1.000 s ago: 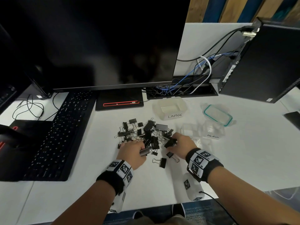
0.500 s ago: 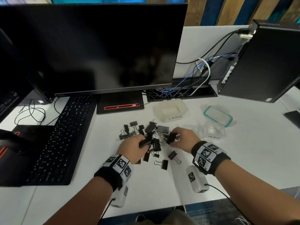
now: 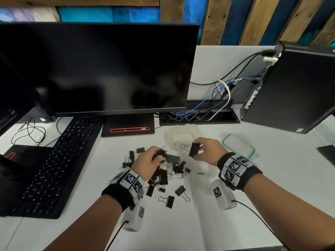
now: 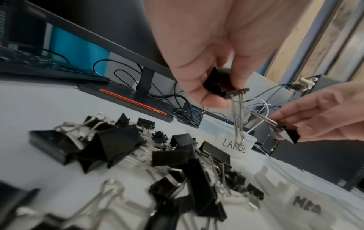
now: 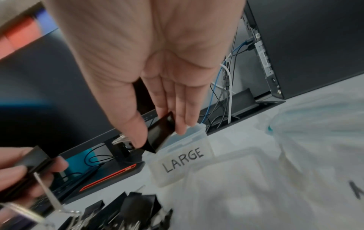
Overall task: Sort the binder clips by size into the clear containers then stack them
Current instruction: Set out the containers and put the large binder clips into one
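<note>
A pile of black binder clips (image 3: 163, 175) of mixed sizes lies on the white desk. My left hand (image 3: 157, 156) hovers just above the pile and pinches one black clip (image 4: 216, 84) whose wire handles hang down. My right hand (image 3: 196, 149) pinches a large black clip (image 3: 194, 149) between thumb and fingers, held in the air at the near edge of the clear container marked LARGE (image 3: 183, 135). A second clear container marked MED (image 4: 305, 207) stands to the right of the pile, partly hidden under my right wrist in the head view.
A teal-rimmed clear lid (image 3: 239, 146) lies right of the LARGE container. A black keyboard (image 3: 54, 160) sits to the left, a monitor (image 3: 99, 69) and its base behind the pile. A cable tray and a black computer case (image 3: 299, 91) stand at the back right.
Both hands have risen off the pile, each with a clip. The right hand has carried its large clip back and right toward the LARGE container; the left hand lifted slightly.
</note>
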